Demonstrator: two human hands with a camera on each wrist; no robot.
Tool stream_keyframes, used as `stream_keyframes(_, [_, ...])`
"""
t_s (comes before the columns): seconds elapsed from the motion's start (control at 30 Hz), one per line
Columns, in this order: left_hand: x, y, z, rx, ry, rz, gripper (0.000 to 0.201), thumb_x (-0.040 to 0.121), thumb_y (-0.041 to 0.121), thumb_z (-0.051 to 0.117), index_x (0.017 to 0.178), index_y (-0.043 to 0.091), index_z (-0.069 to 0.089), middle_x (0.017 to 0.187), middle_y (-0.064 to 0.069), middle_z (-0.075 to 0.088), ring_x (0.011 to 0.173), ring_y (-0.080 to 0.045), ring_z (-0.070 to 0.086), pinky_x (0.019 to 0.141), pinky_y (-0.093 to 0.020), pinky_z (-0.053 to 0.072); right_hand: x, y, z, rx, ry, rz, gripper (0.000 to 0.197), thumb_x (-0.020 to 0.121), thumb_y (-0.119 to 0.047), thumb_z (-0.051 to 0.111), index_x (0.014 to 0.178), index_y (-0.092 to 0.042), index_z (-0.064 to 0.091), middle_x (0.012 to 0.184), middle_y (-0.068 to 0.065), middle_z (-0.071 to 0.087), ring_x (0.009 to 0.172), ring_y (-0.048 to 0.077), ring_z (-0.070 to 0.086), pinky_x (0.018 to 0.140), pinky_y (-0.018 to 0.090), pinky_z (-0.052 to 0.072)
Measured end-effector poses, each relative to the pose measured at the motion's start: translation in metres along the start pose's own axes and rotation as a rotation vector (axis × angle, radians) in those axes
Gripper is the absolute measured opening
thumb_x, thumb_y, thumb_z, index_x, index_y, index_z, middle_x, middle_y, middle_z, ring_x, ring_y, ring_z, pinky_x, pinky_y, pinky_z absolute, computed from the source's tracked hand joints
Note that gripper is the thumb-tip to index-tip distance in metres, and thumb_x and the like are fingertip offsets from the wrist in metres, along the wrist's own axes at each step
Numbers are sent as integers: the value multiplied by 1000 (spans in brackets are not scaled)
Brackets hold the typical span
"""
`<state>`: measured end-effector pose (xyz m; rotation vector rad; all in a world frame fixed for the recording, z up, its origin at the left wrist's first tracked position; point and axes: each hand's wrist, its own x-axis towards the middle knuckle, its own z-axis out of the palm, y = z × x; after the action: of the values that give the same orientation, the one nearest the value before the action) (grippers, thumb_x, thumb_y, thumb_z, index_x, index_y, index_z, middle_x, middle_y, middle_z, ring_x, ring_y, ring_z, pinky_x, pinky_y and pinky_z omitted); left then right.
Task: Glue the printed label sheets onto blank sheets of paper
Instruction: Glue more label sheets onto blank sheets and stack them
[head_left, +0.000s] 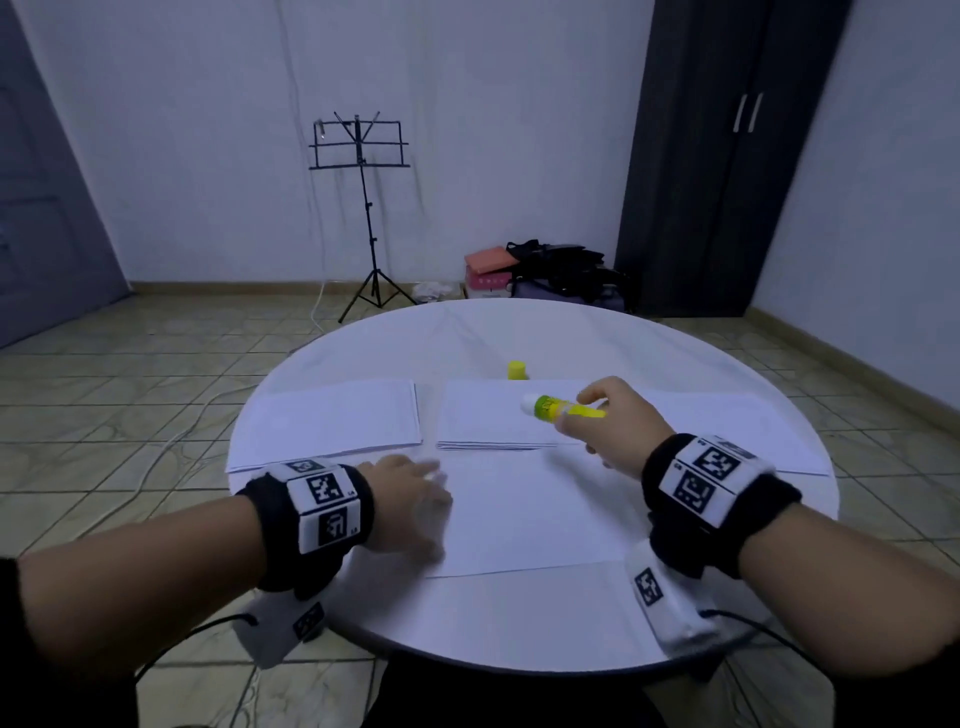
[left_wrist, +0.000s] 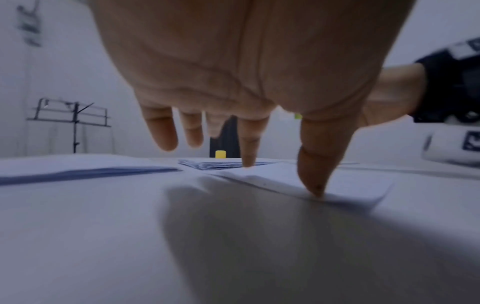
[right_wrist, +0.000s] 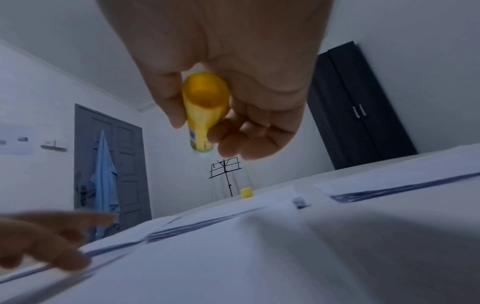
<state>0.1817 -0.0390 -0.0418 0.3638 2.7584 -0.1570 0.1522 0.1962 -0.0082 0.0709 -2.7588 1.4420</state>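
A single white sheet (head_left: 530, 514) lies in front of me on the round white table (head_left: 519, 623). My left hand (head_left: 410, 499) rests on the sheet's left edge, and its straight fingertips (left_wrist: 315, 190) press the paper down. My right hand (head_left: 602, 421) is raised above the middle paper stack (head_left: 493, 415) and grips an uncapped yellow glue stick (head_left: 563, 408), whose white tip points left. In the right wrist view the glue stick (right_wrist: 205, 109) sits between thumb and curled fingers. Its yellow cap (head_left: 517, 370) stands upright behind the stacks.
A second paper stack (head_left: 332, 421) lies at the left of the table and more sheets (head_left: 753, 426) at the right. Behind the table stand a music stand (head_left: 363, 208), bags and boxes (head_left: 545, 275) on the floor, and a dark wardrobe (head_left: 717, 156).
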Motion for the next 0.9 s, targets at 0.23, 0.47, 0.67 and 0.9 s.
stream_keyframes(0.23, [1,-2,4,-1,-85,30,77,51,74,51,121,42,43,130,13,46,126,-22,39,99,-44,41,12,-49,57,-271,-83,-39,20,82,-30,60,79,-10,58,79,2,58,80,21,55,59,27,39])
stream_keyframes(0.47, [2,-2,2,20,-71,64,73,65,69,61,129,40,43,135,12,44,129,-21,37,101,-44,40,20,-58,77,-519,-167,6,31,90,-34,53,109,-10,48,96,5,48,86,23,48,70,28,37])
stream_keyframes(0.67, [5,-3,0,30,-3,107,73,73,62,65,137,35,42,144,12,36,135,-20,29,107,-41,34,19,-29,27,-645,-98,116,24,88,-32,54,99,-13,44,92,3,48,84,22,48,67,28,36])
stream_keyframes(0.9, [9,-9,-3,-54,-83,-59,97,31,83,59,120,51,36,121,11,44,129,-18,41,104,-42,38,12,-8,-9,-585,2,203,23,83,-26,57,74,-15,39,74,0,43,69,19,44,51,27,29])
